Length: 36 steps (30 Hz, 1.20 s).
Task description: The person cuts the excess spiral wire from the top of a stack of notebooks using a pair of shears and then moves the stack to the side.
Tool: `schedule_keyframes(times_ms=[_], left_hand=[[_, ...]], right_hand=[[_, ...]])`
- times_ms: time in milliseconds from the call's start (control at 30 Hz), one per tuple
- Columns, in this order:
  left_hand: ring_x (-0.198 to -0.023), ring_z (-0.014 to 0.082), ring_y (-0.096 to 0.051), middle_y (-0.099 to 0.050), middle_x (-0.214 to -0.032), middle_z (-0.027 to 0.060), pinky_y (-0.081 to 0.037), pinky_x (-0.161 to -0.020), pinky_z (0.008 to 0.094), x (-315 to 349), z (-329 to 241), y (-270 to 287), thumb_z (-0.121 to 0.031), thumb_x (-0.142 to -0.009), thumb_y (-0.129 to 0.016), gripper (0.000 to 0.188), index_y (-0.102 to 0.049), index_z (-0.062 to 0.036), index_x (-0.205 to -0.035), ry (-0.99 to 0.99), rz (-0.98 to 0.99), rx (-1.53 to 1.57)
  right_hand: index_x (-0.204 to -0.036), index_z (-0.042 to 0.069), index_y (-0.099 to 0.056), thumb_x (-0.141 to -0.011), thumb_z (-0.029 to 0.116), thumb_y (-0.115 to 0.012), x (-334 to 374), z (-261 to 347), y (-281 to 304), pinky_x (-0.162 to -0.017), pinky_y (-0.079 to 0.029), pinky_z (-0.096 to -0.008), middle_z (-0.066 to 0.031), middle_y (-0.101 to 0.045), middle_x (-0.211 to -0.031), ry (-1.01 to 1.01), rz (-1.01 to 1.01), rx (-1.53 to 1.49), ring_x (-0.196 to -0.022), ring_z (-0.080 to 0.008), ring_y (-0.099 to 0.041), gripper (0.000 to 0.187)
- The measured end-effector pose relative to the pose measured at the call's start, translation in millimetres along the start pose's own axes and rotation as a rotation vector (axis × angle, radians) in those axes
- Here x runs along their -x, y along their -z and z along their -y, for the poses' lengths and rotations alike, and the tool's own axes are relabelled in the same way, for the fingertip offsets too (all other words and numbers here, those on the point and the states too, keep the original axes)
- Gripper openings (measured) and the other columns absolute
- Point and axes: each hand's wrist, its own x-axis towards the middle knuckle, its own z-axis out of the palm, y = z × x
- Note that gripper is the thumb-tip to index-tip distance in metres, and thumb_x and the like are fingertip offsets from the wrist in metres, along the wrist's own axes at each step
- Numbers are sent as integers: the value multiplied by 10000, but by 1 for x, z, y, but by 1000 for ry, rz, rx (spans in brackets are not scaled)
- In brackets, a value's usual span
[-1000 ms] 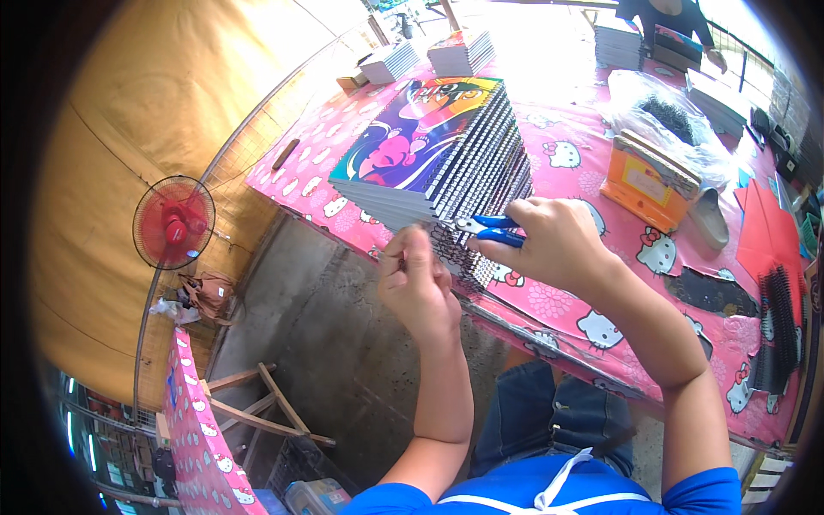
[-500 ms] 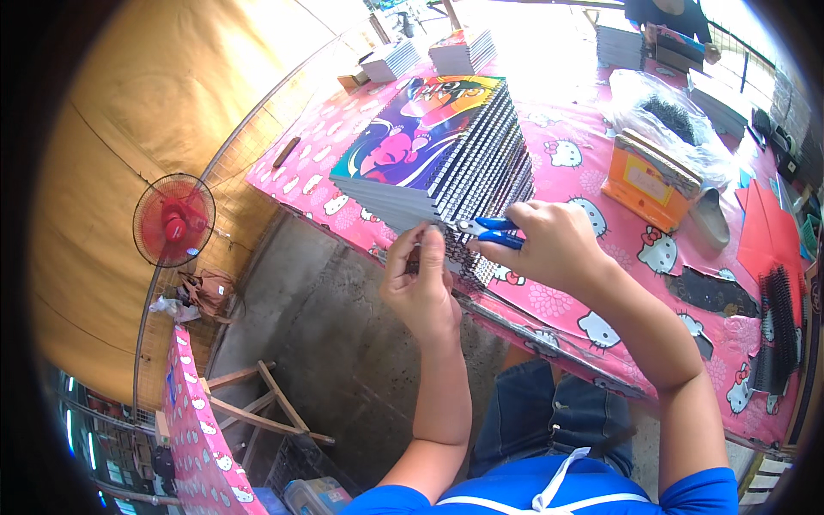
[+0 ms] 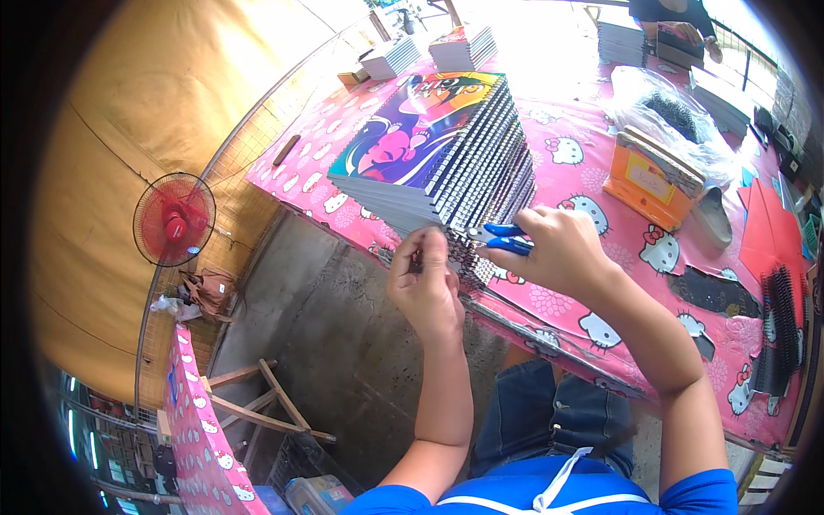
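Observation:
A tall stack of spiral-bound notebooks point(image 3: 412, 142) with a colourful illustrated cover on top stands by the table's near edge. Its black wire bindings point(image 3: 491, 163) face right and toward me. My right hand point(image 3: 562, 249) is closed around blue-handled pliers point(image 3: 508, 244), whose metal jaws are at the near corner of the stack, low on the bindings. Just left of the jaws, my left hand point(image 3: 427, 287) has its fingers curled and its thumb up against the same corner. Something small and dark shows inside the curled fingers, too hidden to name.
The pink patterned table point(image 3: 549, 300) has a torn covering. To the right are an orange box point(image 3: 652, 180), a plastic bag of black coils point(image 3: 669, 116), red sheets point(image 3: 764, 227) and loose black binding coils point(image 3: 777, 335). A person point(image 3: 678, 21) handles notebooks at the far right. A red fan point(image 3: 174, 221) stands left.
My right hand and the pliers have shifted slightly right and down. My left hand has moved a little to the right, still at the corner of the stack. The other person's hand has come into view.

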Motion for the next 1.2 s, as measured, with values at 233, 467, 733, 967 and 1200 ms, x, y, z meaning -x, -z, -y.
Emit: schedule_keyframes(times_ms=[233,467,733,967,1200], left_hand=[[-557,86,-510,-587,-836,39,-339,-341,187,-1,4,8,-146,-905,-654,171,-581,-34,-1012,105,14,267],[-557,58,-475,-599,-833,41,-305,-349,180,1,11,5,-162,-904,-678,176,-606,-29,-994,50,-58,156],[-511,49,-476,-599,-787,44,-327,-360,173,5,13,11,-103,-883,-690,213,-578,-6,-1036,66,70,92],[-493,38,-445,-603,-740,26,-311,-388,192,11,17,9,-70,-839,-744,224,-664,27,-1024,28,-8,43],[-511,46,-462,-614,-745,25,-335,-411,189,15,18,2,-55,-818,-761,261,-665,28,-1047,17,-29,-6]], right_hand=[[-852,20,-633,-731,522,-740,4,-12,-9,-777,-484,-406,-131,-632,-836,175,-274,72,-834,-300,-623,528],[-671,30,-632,-734,512,-745,7,-6,-9,-542,-517,-384,-106,-609,-622,18,-48,17,-566,-276,-644,499],[-719,15,-633,-747,514,-733,1,-13,-15,-584,-525,-391,-118,-634,-677,246,-342,80,-623,-269,-655,510],[-776,44,-632,-707,473,-782,10,-5,-8,-603,-492,-374,-92,-617,-698,66,-137,-14,-639,-253,-624,459],[-784,19,-646,-747,531,-719,3,-13,-13,-688,-512,-397,-121,-635,-734,152,-196,68,-722,-283,-646,519]])
